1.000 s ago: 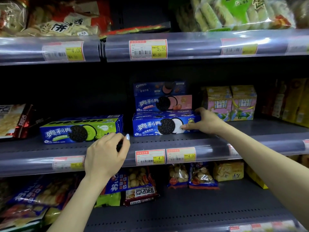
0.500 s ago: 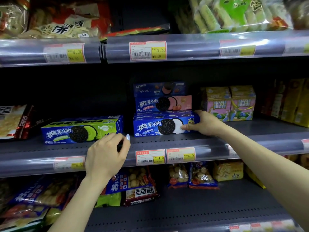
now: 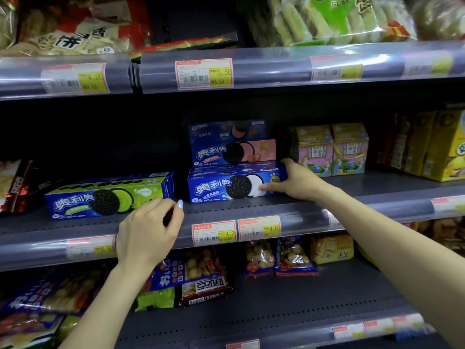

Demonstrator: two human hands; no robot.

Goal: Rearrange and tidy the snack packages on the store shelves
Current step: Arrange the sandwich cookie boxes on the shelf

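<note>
On the middle shelf (image 3: 251, 212) a blue cookie box (image 3: 226, 185) lies lengthwise, with a pink-flavour cookie box (image 3: 234, 152) stacked on it. My right hand (image 3: 294, 182) grips the blue box's right end, thumb on its front face and fingers over the top. To the left lies a green-flavour cookie box (image 3: 100, 197). My left hand (image 3: 148, 233) hovers in front of that box's right end with fingers curled; whether it touches the box I cannot tell.
Pink-and-yellow cartons (image 3: 329, 149) stand right of the stack, taller yellow boxes (image 3: 432, 144) beyond them. A red-brown bag (image 3: 15, 187) lies at far left. Bagged snacks fill the top shelf (image 3: 251, 66) and the lower shelf (image 3: 276, 306). Price tags line each rail.
None of the boxes has visibly shifted. Both hands stay where they were; the view has only drifted slightly.
</note>
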